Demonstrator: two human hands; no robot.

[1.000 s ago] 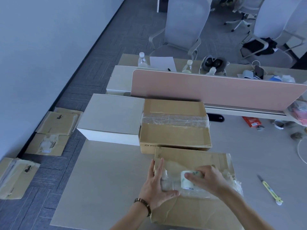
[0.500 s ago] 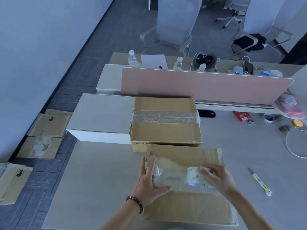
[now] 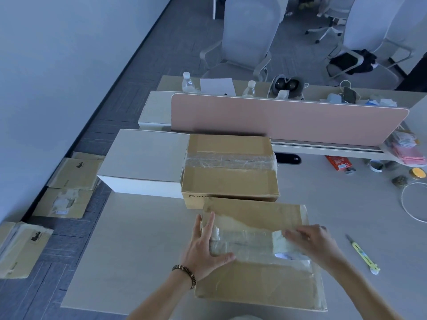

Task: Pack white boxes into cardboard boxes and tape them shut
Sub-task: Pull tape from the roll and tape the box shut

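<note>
Cardboard of the near cardboard box looks stiff but thin, so it is probably light and can slide on the smooth table. The left hand lies flat with straight fingers on its left end, pressing the clear tape strip down. The right hand grips the tape roll at the right side of the lid. I judge the tape is thin, sticky and easy to wrinkle; the roll is best held by its rim. One white box waits behind, beside a taped box.
</note>
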